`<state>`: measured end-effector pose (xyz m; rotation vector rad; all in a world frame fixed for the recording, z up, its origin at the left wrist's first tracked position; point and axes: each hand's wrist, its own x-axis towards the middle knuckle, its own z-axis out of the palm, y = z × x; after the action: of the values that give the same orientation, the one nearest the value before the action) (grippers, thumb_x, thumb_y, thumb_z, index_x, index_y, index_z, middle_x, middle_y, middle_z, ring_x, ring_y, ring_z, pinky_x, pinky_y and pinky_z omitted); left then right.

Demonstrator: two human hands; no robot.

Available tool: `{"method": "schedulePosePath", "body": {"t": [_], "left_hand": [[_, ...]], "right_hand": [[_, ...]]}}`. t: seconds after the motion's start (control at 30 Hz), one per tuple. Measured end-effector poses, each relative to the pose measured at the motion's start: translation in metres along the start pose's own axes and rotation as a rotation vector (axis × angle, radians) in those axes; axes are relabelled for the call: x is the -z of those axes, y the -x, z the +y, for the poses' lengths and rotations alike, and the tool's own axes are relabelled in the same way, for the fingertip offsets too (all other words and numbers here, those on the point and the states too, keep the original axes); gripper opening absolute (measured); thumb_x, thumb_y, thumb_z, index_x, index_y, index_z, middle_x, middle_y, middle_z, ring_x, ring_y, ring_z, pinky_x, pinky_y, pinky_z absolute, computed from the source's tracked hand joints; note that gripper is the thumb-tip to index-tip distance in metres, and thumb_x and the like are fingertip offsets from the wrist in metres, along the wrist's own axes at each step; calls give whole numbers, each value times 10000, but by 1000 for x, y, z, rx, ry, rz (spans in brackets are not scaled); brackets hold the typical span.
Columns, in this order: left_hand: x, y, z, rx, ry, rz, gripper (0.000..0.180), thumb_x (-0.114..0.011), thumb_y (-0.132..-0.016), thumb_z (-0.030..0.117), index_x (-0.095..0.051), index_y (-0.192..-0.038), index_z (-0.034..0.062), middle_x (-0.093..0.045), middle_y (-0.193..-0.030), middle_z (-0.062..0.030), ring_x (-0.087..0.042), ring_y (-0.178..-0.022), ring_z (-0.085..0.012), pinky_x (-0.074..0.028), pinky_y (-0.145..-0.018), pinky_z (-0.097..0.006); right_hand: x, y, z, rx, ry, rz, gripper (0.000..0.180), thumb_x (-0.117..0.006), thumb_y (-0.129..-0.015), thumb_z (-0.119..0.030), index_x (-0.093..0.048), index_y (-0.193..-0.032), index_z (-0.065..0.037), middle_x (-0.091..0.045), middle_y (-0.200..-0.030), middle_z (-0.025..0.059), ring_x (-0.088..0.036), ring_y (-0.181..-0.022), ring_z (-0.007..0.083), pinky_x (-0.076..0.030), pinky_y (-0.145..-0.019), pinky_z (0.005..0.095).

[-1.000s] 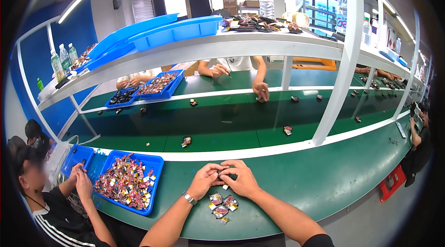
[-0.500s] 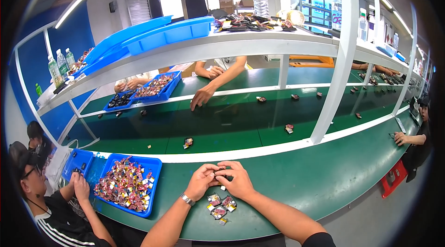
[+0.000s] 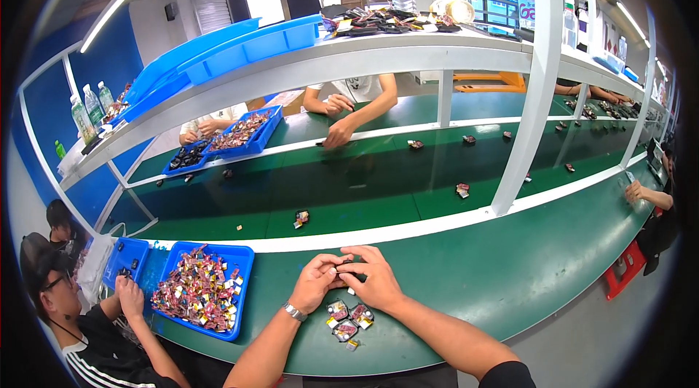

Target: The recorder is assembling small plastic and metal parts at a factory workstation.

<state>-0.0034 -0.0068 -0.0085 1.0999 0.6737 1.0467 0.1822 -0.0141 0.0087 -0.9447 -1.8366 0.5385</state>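
Note:
Both my left hand (image 3: 313, 284) and my right hand (image 3: 374, 280) are closed together over the green work surface (image 3: 451, 293). Pinched between their fingertips is a small dark piece (image 3: 340, 269), mostly covered by the fingers, so its exact kind cannot be made out. Just below the hands lies a cluster of small electronic assemblies (image 3: 345, 330), black casings with red circuit boards and white and yellow parts. A loose yellow-and-silver piece (image 3: 354, 345) sits at its near side. Another small white piece shows beside my right palm.
To my left stands a blue tray (image 3: 250, 279) heaped with red and yellow parts, beside a seated co-worker (image 3: 95, 337). Ahead, a white rail (image 3: 408, 232) borders the green conveyor belt (image 3: 364, 206) carrying scattered assemblies. A white post (image 3: 530, 119) supports the overhead shelf (image 3: 437, 57).
My hands stay together with fingers slightly shifted. Across the belt, a co-worker's reaching hand has drawn back toward the far rail, holding something dark. The view has tilted slightly.

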Motion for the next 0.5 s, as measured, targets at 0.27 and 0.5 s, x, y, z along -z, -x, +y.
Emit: {"method": "schedulePosePath", "body": {"t": [0.27,0.5], "left_hand": [[0,1,0,-42,11,16,142,-522,-974,67,-522,-1116,72,-555,-1315,-140,-607,-1107,-215,-545,-915,-390],[-4,1,2,-65,37,-4,181,-536,-971,84,-520,-1151,71,-568,-1297,-143,-614,-1097,-214,-542,-920,-398]], "right_hand": [[0,-1,-5,65,24,55,176,-713,-771,-87,-742,-945,-96,-611,-1237,74,-522,-1182,294,-443,-990,396],[-2,0,-3,29,-59,67,174,-700,-754,-75,-734,-925,-85,-617,-1219,74,-523,-1169,299,-463,-960,390]]}}
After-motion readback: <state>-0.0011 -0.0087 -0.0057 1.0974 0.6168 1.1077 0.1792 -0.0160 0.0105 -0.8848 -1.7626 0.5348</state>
